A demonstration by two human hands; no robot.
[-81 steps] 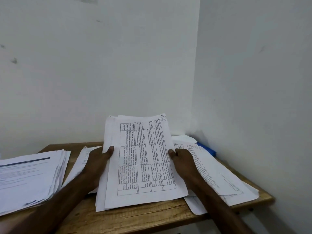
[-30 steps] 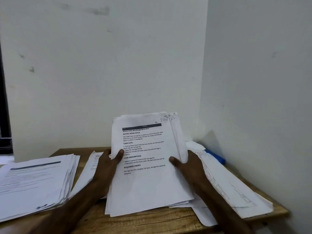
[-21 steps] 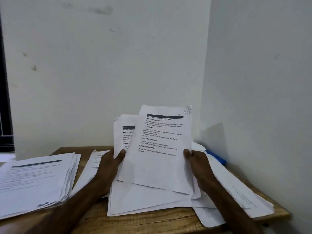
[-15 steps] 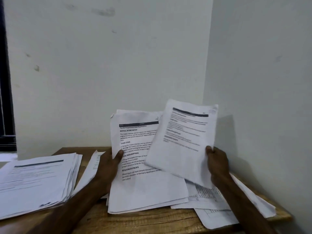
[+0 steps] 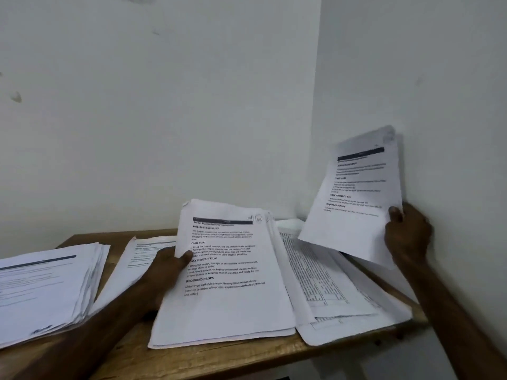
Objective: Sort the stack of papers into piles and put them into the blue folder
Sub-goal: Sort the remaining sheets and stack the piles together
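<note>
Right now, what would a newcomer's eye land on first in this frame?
The printed sheet held up by the right hand beside the right wall. Next, the stack that the left hand grips at the middle of the wooden table, then the thick pile at its left edge.

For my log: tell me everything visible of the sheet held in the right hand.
The white printed paper sheet looks like one thin page: dark header bar near the top, bold headings and short text lines below, blurred beyond reading. It hangs in the air, tilted, by the white right wall, above the pile of table-printed white pages. The right hand pinches its lower right edge, thumb on the front.
</note>
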